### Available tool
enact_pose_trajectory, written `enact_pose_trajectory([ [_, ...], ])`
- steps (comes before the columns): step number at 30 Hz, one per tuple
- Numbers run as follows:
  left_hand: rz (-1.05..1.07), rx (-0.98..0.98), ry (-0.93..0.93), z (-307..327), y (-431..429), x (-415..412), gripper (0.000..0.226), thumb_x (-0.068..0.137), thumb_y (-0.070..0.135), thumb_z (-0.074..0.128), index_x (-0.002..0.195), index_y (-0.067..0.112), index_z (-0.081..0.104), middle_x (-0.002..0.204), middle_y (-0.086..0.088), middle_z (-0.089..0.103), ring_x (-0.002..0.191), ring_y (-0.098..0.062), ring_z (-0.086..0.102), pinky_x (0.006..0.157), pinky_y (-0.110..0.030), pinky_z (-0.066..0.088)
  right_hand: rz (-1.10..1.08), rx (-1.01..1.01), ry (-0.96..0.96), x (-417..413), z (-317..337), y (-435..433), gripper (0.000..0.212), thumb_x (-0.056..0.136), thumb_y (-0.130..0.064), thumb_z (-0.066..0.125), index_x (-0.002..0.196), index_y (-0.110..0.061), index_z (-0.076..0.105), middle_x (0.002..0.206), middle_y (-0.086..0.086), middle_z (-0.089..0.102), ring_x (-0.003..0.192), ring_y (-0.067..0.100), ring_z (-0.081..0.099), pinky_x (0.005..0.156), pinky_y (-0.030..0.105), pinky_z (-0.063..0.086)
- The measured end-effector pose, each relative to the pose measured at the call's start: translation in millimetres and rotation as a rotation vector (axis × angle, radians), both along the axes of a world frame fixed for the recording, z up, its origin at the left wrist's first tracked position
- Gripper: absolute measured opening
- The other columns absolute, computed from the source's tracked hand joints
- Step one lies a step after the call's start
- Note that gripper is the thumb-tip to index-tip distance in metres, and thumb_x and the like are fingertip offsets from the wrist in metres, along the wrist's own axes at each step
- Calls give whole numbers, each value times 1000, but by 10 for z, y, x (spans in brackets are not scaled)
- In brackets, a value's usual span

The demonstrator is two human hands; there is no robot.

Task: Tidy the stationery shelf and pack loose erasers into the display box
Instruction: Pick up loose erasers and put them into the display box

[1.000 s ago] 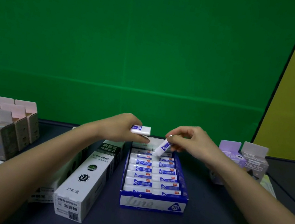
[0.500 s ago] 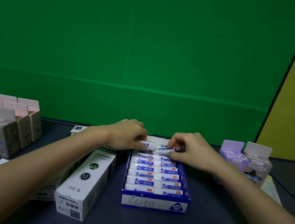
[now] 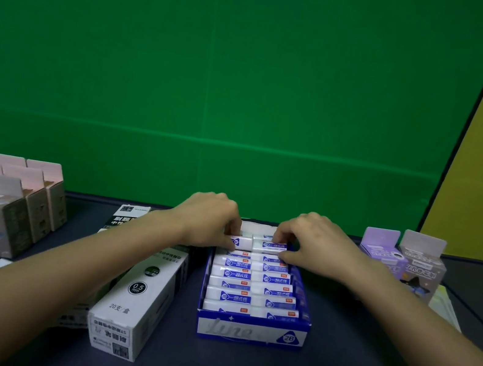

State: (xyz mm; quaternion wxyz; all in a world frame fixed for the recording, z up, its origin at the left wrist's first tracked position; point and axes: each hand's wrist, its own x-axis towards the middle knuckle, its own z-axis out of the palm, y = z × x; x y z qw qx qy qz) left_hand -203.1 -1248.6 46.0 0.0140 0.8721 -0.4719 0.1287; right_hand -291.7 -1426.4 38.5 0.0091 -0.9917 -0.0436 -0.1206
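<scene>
A blue and white display box (image 3: pixel 249 332) stands on the dark shelf, filled with two columns of white erasers in blue sleeves. At its far end my left hand (image 3: pixel 211 219) pinches one eraser (image 3: pixel 241 242) lying on the left column. Beside it my right hand (image 3: pixel 316 244) pinches another eraser (image 3: pixel 269 246) on the right column. Both erasers lie flat, end to end, on top of the packed rows. My fingertips hide their outer ends.
A long white pen box marked 0.5 (image 3: pixel 135 299) lies just left of the display box, over a black and white one (image 3: pixel 127 217). Pastel cartons (image 3: pixel 4 205) stand at far left, purple and grey cartons (image 3: pixel 403 266) at far right. A green backdrop rises behind.
Both hands came down from above the box, each with an eraser. The erasers now lie flat on the far rows, with my fingers still on them.
</scene>
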Motion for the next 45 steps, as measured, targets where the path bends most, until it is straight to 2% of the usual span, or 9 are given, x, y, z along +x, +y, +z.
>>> enact_pose_trajectory([
  [3,-7,5,-18,5,4,-21,18,80,33,61,91,21,70,98,0,71,93,-24,61,67,-26,37,-8,-14,-21,8,4,22,19,80,-36,63,95,-25,69,100,-3,70,95,21,62,78,33,49],
  [8,13,-19,-48,38,8,-53,18,78,33,65,91,22,70,96,2,73,92,-22,64,70,-26,41,-18,-34,-27,26,2,24,18,81,-33,64,98,-26,68,102,-3,70,96,21,61,78,33,49],
  [13,35,-2,-124,-7,-38,-97,15,77,30,63,87,22,70,98,-2,72,93,-29,63,74,-33,47,-16,-64,-29,41,9,28,20,82,-33,63,100,-27,67,104,-5,69,98,18,61,73,30,44],
  [17,10,-22,-40,21,-2,-82,16,78,32,63,87,20,71,100,-2,72,95,-26,62,75,-30,45,-21,-70,-27,36,7,38,20,82,-33,63,101,-26,67,104,-5,69,98,19,61,75,31,46],
  [21,-15,-73,101,30,26,-49,14,77,27,70,87,17,72,92,-2,74,81,-18,63,74,-29,49,-29,-73,-23,36,2,45,20,82,-33,62,101,-27,67,105,-5,69,98,19,61,76,32,47],
  [25,-27,-38,208,-13,38,19,25,77,25,70,99,13,67,100,-4,71,81,-14,58,74,-26,46,-37,-72,-13,31,13,53,20,83,-33,63,101,-27,67,106,-5,69,99,19,61,75,31,46],
  [30,-13,-79,222,-27,19,-4,25,76,20,71,97,8,66,97,-6,70,75,-12,50,63,-17,33,-43,-67,-9,28,14,60,20,83,-31,63,102,-27,67,106,-5,69,99,19,60,73,28,43],
  [40,13,-73,221,-29,-19,-15,21,74,15,71,92,6,66,93,-8,70,74,-14,50,66,-19,36,-41,-79,26,12,34,63,23,84,-31,62,105,-25,64,107,-4,68,101,19,59,76,31,45],
  [45,8,-99,226,9,0,-26,19,75,23,71,89,11,73,92,-5,74,72,-12,54,68,-19,38,-56,-96,-17,-31,27,110,20,84,-33,61,102,-27,67,107,-4,69,100,21,61,76,31,46],
])
